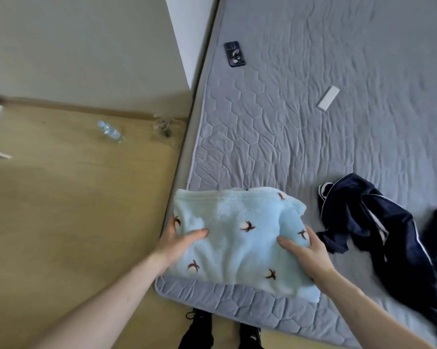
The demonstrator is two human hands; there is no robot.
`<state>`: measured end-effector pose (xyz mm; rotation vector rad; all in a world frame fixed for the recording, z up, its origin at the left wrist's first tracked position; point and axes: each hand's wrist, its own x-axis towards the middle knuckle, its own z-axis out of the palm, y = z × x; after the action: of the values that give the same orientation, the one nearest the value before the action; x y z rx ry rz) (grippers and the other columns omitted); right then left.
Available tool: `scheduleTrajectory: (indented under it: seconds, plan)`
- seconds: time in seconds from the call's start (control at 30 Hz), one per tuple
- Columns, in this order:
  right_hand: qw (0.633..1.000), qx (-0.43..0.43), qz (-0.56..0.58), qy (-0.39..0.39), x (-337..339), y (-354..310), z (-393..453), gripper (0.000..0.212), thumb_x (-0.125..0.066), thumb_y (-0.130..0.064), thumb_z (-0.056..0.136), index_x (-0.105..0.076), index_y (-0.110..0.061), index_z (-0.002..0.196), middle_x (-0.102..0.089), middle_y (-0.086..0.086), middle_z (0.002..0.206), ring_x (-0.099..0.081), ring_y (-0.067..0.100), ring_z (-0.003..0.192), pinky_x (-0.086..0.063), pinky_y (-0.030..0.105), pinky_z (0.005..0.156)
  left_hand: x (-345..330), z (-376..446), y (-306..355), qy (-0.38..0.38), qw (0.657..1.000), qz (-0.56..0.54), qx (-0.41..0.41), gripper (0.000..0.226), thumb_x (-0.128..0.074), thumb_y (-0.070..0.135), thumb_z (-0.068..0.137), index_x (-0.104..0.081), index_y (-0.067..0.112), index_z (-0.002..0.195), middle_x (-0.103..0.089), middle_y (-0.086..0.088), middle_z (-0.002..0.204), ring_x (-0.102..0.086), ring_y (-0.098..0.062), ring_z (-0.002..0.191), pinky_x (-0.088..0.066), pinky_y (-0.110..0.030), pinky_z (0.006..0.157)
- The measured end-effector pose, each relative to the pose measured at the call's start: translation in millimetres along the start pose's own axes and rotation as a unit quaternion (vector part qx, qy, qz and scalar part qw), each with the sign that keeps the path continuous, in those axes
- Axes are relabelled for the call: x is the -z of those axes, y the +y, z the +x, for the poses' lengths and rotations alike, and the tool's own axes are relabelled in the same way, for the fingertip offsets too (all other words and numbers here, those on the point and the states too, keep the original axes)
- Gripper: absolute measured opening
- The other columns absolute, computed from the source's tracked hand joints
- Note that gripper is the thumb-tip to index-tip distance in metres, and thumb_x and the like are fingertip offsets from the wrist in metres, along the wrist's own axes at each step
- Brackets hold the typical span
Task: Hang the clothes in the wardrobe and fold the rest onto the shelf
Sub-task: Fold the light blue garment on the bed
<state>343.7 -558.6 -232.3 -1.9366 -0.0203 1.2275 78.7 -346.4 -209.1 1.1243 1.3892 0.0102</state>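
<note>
Your left hand (178,239) grips the left edge of the folded light-blue fleece garment (240,238), with the thumb lying flat on top of the fabric and the remaining fingers curled around the edge, mostly hidden beneath it. Your right hand (306,253) grips the right side of the same garment, thumb on top and pointing inward, fingers wrapped over the bunched right edge. The garment, patterned with small brown-red motifs, lies at the near left corner of the grey quilted mattress (300,127), its left edge level with the mattress border. A crumpled dark navy garment (378,227) with white piping lies on the mattress just to the right of your right hand, apart from the fleece. Farther back on the mattress lie a dark phone (234,54) near the left border and a small white rectangular object (328,98) well to its right. A clear plastic bottle (111,132) lies on the wooden floor (74,197), left of the mattress.
</note>
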Motion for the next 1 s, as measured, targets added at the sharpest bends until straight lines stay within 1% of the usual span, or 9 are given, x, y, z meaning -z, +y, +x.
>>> scheduleTrajectory:
  seconds: [0.07, 0.13, 0.23, 0.43, 0.5, 0.6, 0.63, 0.83, 1.0]
  plan:
    - [1.0, 0.008, -0.004, -0.027, 1.2, -26.1, -48.3, 0.06, -0.095, -0.038, 0.068, -0.064, -0.045, 0.119, -0.078, -0.01, 0.102, -0.077, 0.019, 0.091, -0.063, 0.048, 0.083, 22.7, -59.3, 14.9, 0.018, 1.0, -0.013, -0.002, 0.077, -0.096, 0.052, 0.057, -0.057, 0.04, 0.122, -0.077, 0.013, 0.107, -0.075, -0.015, 0.098, -0.059, -0.047, 0.091]
    - [0.999, 0.011, -0.003, -0.048, -4.4, -56.9, -96.7, 0.065, -0.095, -0.038, 0.068, -0.061, -0.044, 0.123, -0.078, -0.006, 0.104, -0.077, 0.022, 0.091, -0.063, 0.05, 0.082, 44.6, -120.3, 33.0, 0.033, 0.999, -0.029, -0.013, 0.072, -0.096, 0.045, 0.062, -0.057, 0.036, 0.122, -0.077, 0.009, 0.106, -0.076, -0.016, 0.095, -0.061, -0.046, 0.087]
    - [0.995, 0.021, -0.018, -0.093, -16.3, -88.7, -161.2, 0.065, -0.095, -0.036, 0.069, -0.06, -0.043, 0.123, -0.079, -0.004, 0.102, -0.078, 0.024, 0.088, -0.064, 0.05, 0.081, 79.3, -201.8, 45.1, 0.067, 0.997, -0.043, -0.026, 0.067, -0.093, 0.035, 0.071, -0.053, 0.032, 0.124, -0.076, 0.005, 0.107, -0.076, -0.013, 0.089, -0.061, -0.034, 0.073]
    - [0.981, 0.09, -0.065, -0.161, -86.9, -160.3, -253.5, 0.071, -0.096, -0.044, 0.064, -0.059, -0.042, 0.125, -0.078, -0.005, 0.104, -0.077, 0.024, 0.091, -0.063, 0.051, 0.085, 168.9, -302.2, 43.6, 0.138, 0.986, -0.076, -0.054, 0.062, -0.09, 0.047, 0.07, -0.059, 0.032, 0.121, -0.077, 0.007, 0.104, -0.077, -0.015, 0.09, -0.062, -0.046, 0.084]
    - [0.97, 0.125, -0.094, -0.185, -121.6, -183.6, -272.6, 0.072, -0.095, -0.045, 0.065, -0.058, -0.042, 0.127, -0.078, -0.006, 0.104, -0.077, 0.021, 0.091, -0.062, 0.05, 0.085, 202.9, -321.7, 37.2, 0.163, 0.979, -0.103, -0.073, 0.057, -0.089, 0.045, 0.072, -0.06, 0.033, 0.119, -0.078, 0.009, 0.101, -0.077, -0.013, 0.087, -0.062, -0.044, 0.081]
    - [0.953, 0.179, -0.128, -0.209, -186.2, -216.8, -303.3, 0.069, -0.093, -0.046, 0.068, -0.057, -0.044, 0.127, -0.078, -0.011, 0.1, -0.077, 0.015, 0.086, -0.063, 0.046, 0.082, 257.4, -346.9, 29.4, 0.211, 0.963, -0.136, -0.099, 0.044, -0.086, 0.037, 0.078, -0.058, 0.035, 0.112, -0.077, 0.015, 0.093, -0.074, -0.005, 0.079, -0.057, -0.029, 0.07]
    - [0.947, 0.197, -0.135, -0.217, -209.7, -225.9, -314.4, 0.069, -0.092, -0.046, 0.068, -0.057, -0.043, 0.128, -0.077, -0.012, 0.098, -0.077, 0.013, 0.084, -0.063, 0.044, 0.081, 279.0, -354.0, 25.5, 0.223, 0.958, -0.145, -0.105, 0.042, -0.086, 0.037, 0.079, -0.058, 0.036, 0.11, -0.077, 0.015, 0.092, -0.074, -0.005, 0.079, -0.056, -0.027, 0.07]
    - [0.917, 0.264, -0.15, -0.257, -354.2, -258.6, -382.9, 0.072, -0.094, -0.051, 0.063, -0.059, -0.045, 0.126, -0.077, -0.015, 0.101, -0.076, 0.014, 0.089, -0.061, 0.046, 0.086, 425.2, -390.2, -4.1, 0.283, 0.936, -0.175, -0.115, 0.068, -0.09, 0.053, 0.065, -0.054, 0.036, 0.12, -0.075, 0.011, 0.105, -0.074, -0.012, 0.091, -0.06, -0.041, 0.082]
    - [0.895, 0.299, -0.15, -0.295, -453.9, -288.8, -437.2, 0.065, -0.093, -0.051, 0.065, -0.063, -0.045, 0.122, -0.077, -0.015, 0.103, -0.076, 0.014, 0.091, -0.061, 0.046, 0.087, 531.9, -418.4, -6.5, 0.342, 0.915, -0.164, -0.137, 0.067, -0.087, 0.056, 0.065, -0.053, 0.037, 0.119, -0.074, 0.012, 0.105, -0.073, -0.013, 0.091, -0.059, -0.04, 0.08]
